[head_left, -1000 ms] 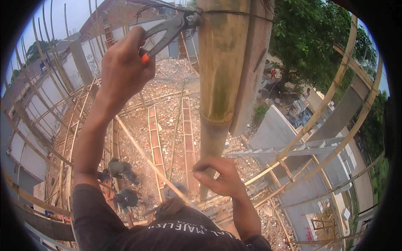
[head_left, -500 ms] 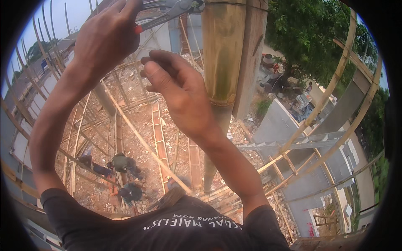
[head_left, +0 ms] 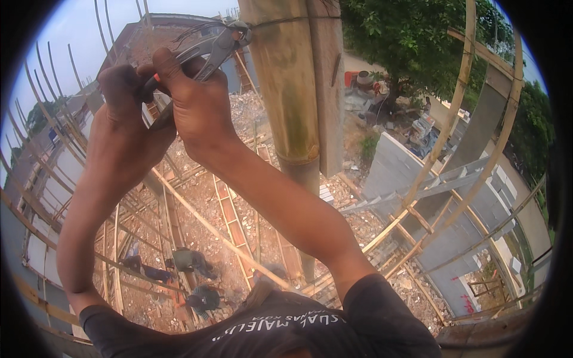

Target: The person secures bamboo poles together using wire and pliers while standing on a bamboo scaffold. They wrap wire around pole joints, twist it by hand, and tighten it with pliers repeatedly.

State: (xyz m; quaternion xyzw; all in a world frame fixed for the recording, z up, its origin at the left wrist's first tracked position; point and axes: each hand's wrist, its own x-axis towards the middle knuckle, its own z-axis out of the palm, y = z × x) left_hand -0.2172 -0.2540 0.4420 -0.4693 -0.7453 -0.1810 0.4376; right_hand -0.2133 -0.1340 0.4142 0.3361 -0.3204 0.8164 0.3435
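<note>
Up at the top of the view, grey metal pliers [head_left: 219, 49] reach toward a thick bamboo pole [head_left: 285, 89]. Their jaws are at the pole's left side, where a thin dark wire [head_left: 280, 21] wraps the bamboo and the wooden board [head_left: 326, 89] beside it. My left hand [head_left: 128, 110] is closed round the handle end, where a bit of red shows. Also closed on the handles is my right hand [head_left: 200, 104], thumb raised along them. Whether the jaws bite the wire is too small to tell.
Far below, several people [head_left: 191, 262] bend over rubble-strewn ground among long wooden frames [head_left: 233, 221]. Bamboo poles [head_left: 459, 113] and a metal ladder [head_left: 436, 185] stand to the right, near grey walls [head_left: 391, 170]. Thin upright rods rise at the left. A leafy tree [head_left: 412, 48] fills the upper right.
My right hand, loose and apart below the pliers before, has moved up and left and closed on the handles. The pliers and left hand now appear lower; the whole view has shifted.
</note>
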